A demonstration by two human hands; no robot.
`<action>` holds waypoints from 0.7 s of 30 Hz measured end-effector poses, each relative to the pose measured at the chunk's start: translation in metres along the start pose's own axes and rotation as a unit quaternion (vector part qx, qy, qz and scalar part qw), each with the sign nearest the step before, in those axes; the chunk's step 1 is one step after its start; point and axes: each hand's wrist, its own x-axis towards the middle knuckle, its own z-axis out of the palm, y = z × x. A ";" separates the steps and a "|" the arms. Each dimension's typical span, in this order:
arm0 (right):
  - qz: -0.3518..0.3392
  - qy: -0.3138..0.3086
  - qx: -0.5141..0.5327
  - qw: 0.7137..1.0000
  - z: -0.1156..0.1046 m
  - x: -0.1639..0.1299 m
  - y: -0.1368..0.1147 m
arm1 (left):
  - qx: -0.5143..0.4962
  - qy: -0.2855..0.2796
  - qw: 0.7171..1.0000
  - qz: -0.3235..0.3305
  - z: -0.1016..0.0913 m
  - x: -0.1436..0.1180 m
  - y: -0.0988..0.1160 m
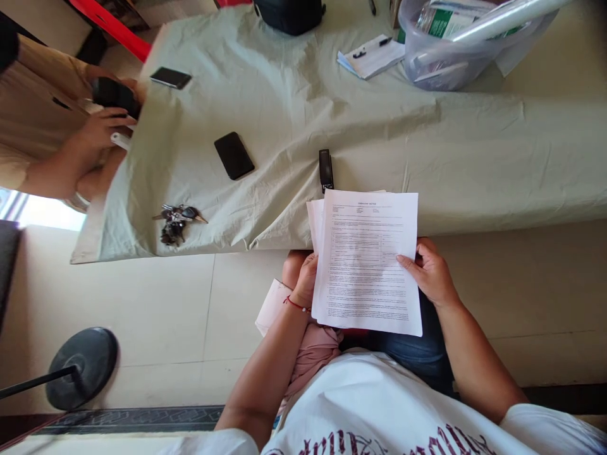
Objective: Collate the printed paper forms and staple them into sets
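A printed sheet of paper [366,265] is held up over my lap, its top reaching over the table's front edge. My right hand [430,270] pinches its right edge, thumb on the printed face and fingers behind. On the left, my left hand [307,278] is closed at the edge of the papers, its fingers partly hidden behind the sheet. Other paper sheets [313,218] show behind the front one, poking out at the upper left. Just beyond the top of the papers lies a small black handset [325,169] on the tablecloth.
The table has a pale green cloth [284,114]. On it lie a black phone [234,155], keys [179,222], another phone [171,78], a notepad with a pen [372,58], a plastic basket [441,79] and a black case [290,14]. Another person's hand [107,126] is at the left.
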 end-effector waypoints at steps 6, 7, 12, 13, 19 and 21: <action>0.040 -0.028 0.012 0.999 -0.006 0.004 -0.003 | 0.018 -0.007 1.000 -0.003 -0.002 0.000 0.000; 0.045 -0.030 0.017 0.998 -0.005 0.004 -0.005 | 0.021 -0.008 1.000 -0.004 -0.002 0.000 0.000; 0.093 -0.048 0.050 0.993 0.001 0.004 -0.011 | 0.027 -0.004 1.000 -0.008 0.000 0.001 0.001; 0.101 -0.063 0.055 0.991 0.002 0.004 -0.011 | 0.028 -0.001 1.000 -0.008 0.000 0.001 0.001; 0.109 -0.069 0.082 0.988 0.002 0.004 -0.008 | -0.007 -0.012 0.999 -0.034 0.002 -0.001 0.002; 0.113 -0.068 0.079 0.988 0.000 0.004 -0.008 | -0.037 -0.034 0.996 -0.074 0.002 -0.002 0.002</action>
